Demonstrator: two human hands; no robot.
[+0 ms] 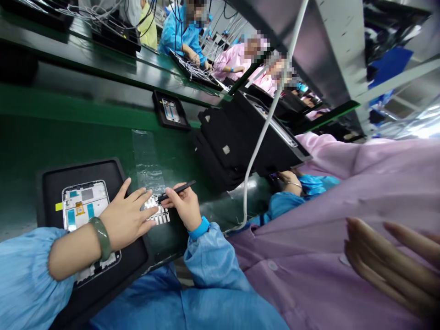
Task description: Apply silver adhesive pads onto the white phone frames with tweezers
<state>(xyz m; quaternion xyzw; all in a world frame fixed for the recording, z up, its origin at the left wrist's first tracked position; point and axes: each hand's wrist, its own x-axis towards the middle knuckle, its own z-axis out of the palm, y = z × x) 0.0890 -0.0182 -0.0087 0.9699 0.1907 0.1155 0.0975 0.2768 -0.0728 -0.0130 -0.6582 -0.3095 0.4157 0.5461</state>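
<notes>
Left hand: open, fingers spread, tips resting on the white comb-like label strip (156, 211) at about 8 o'clock, seemingly to pin it flat. A green jade bangle (100, 238) sits on the wrist.

Right hand (182, 206): pinches a slim black pen-shaped tool (177, 191) in a writing grip, tip angled down at the strip's top edge. Hard to say from this angle if it's a stylus or tweezers.

Both hands: just beside each other over the strip, not clamped together.

Tray: a black raised-rim tray (79, 172) under the left forearm, its rim boxing in a white-and-blue device back panel in a metal frame (84, 206), so that stays put.

Belt: a green conveyor belt (85, 137) carries a second black tray (156, 107) at 10 o'clock.

Others: a co-worker's bare hand (388, 270) at 4 o'clock, and another's blue-sleeved hand (290, 181) at 3 o'clock.
</notes>
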